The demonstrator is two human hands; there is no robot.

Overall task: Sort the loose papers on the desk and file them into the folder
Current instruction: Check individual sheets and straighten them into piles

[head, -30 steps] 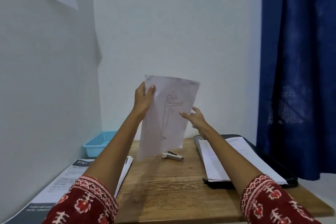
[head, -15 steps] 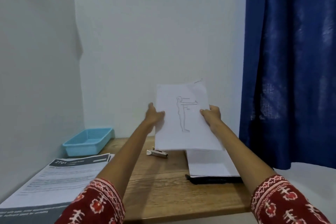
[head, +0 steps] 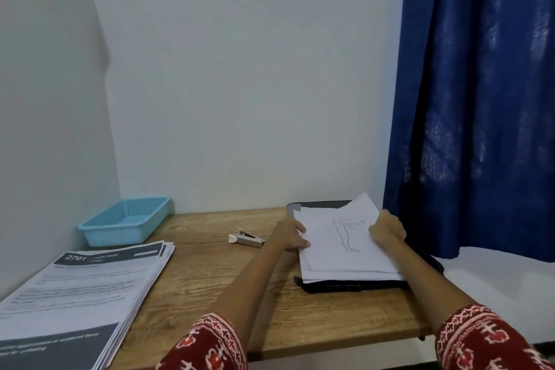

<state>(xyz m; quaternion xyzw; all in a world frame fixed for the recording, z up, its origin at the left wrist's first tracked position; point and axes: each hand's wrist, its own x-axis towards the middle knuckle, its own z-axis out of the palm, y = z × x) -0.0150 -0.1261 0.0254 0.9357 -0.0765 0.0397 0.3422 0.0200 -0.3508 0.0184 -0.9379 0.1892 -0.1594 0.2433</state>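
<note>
A white sheet with a line drawing of a standing figure (head: 339, 252) lies almost flat on the pile of papers inside the open black folder (head: 330, 286) at the desk's right side. Its far right corner is still slightly raised. My left hand (head: 289, 234) holds the sheet's left edge. Its right edge is pinched by the curled fingers of my right hand (head: 387, 231). A thick stack of loose printed papers (head: 84, 288), headed "2701", sits on the desk's left front.
A small stapler (head: 246, 240) lies mid-desk, just left of my left hand. A light blue plastic tray (head: 126, 221) stands at the back left corner against the wall. A blue curtain (head: 480, 99) hangs at the right. Bare wooden desk (head: 195, 294) lies between the stack and the folder.
Both hands have brought the drawing sheet down from chest height and to the right, onto the pile in the folder. My view has tilted down and left.
</note>
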